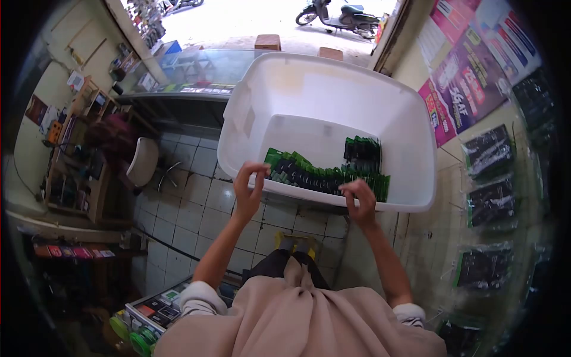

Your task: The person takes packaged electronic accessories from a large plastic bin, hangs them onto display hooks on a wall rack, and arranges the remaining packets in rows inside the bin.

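Observation:
A large white plastic tub (pixel 410 149) stands in front of me. Along its near side inside lies a long row of green and black packets (pixel 315 178), with a shorter stack of similar packets (pixel 363 152) behind it on the right. My left hand (pixel 250 183) hovers at the tub's near left rim, by the left end of the row, fingers curved and apart, with nothing visible in them. Over the near rim further right is my right hand (pixel 360 199), its fingers bent and apart, close to the row's right part and holding nothing visible.
Packets in clear wrap (pixel 491 208) hang on the right wall beside posters (pixel 467 83). Behind the tub is a glass counter (pixel 196 68). A white chair (pixel 143 162) and a person (pixel 113 140) are at the left. A display case (pixel 157 309) stands lower left.

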### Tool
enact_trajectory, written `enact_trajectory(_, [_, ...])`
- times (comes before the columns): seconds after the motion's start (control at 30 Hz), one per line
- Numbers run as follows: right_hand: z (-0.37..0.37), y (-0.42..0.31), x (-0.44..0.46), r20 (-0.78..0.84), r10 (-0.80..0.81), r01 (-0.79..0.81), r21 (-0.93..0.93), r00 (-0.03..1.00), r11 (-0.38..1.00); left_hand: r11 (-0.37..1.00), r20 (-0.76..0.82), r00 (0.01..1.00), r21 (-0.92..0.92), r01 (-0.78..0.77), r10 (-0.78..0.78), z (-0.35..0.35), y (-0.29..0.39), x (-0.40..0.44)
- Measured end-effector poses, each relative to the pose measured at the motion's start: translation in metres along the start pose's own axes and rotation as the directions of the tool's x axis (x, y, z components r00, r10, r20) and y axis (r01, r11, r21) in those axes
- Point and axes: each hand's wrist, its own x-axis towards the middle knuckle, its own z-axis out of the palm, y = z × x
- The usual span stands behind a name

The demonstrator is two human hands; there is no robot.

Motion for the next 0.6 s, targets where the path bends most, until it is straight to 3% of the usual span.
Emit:
enact_trajectory(0.07, [0.015, 0.028, 0.052, 0.039, -0.024, 0.023, 0.026, 0.999, 0.999, 0.998, 0.054, 0.999, -0.057, 0.002, 0.001, 0.02, -0.011, 0.05])
enact_trajectory(0.13, [0.048, 0.066, 0.089, 0.093, 0.065, -0.08, 0.163, 0.994, 0.983, 0.985, 0.138, 0.98, -0.073, 0.154, -0.143, 0.042, -0.037, 0.093])
enact_trajectory(0.23, [0.117, 0.141, 0.105, 0.234, 0.125, -0.176, 0.209, 0.964, 0.962, 0.952, 0.243, 0.92, 0.108, 0.288, -0.306, 0.068, -0.122, 0.122])
enact_trajectory(0.33, [0.187, 0.209, 0.08, 0.411, 0.264, -0.331, 0.101, 0.873, 0.938, 0.833, 0.332, 0.828, 0.488, 0.26, -0.452, 0.077, -0.212, 0.102])
enact_trajectory(0.37, [0.207, 0.229, 0.073, 0.42, 0.269, -0.34, 0.103, 0.867, 0.935, 0.829, 0.33, 0.822, 0.49, 0.271, -0.464, 0.079, -0.234, 0.098])
enact_trajectory(0.43, [0.241, 0.254, 0.045, 0.527, 0.303, -0.34, -0.028, 0.794, 0.94, 0.689, 0.431, 0.719, 0.719, 0.091, -0.545, 0.081, -0.283, 0.076])
enact_trajectory(0.47, [0.257, 0.266, 0.034, 0.584, 0.308, -0.329, -0.074, 0.751, 0.941, 0.605, 0.434, 0.626, 0.793, 0.076, -0.648, 0.08, -0.306, 0.068])
enact_trajectory(0.5, [0.272, 0.276, 0.024, 0.588, 0.313, -0.339, -0.069, 0.746, 0.938, 0.6, 0.434, 0.617, 0.797, 0.078, -0.656, 0.08, -0.33, 0.056])
enact_trajectory(0.57, [0.3, 0.289, 0.007, 0.656, 0.341, -0.243, -0.238, 0.673, 0.94, 0.328, 0.346, 0.397, 0.938, -0.114, -0.85, 0.078, -0.37, 0.033])
enact_trajectory(0.6, [0.312, 0.293, 0.001, 0.66, 0.347, -0.258, -0.233, 0.666, 0.938, 0.325, 0.345, 0.383, 0.938, -0.118, -0.857, 0.077, -0.372, 0.029])
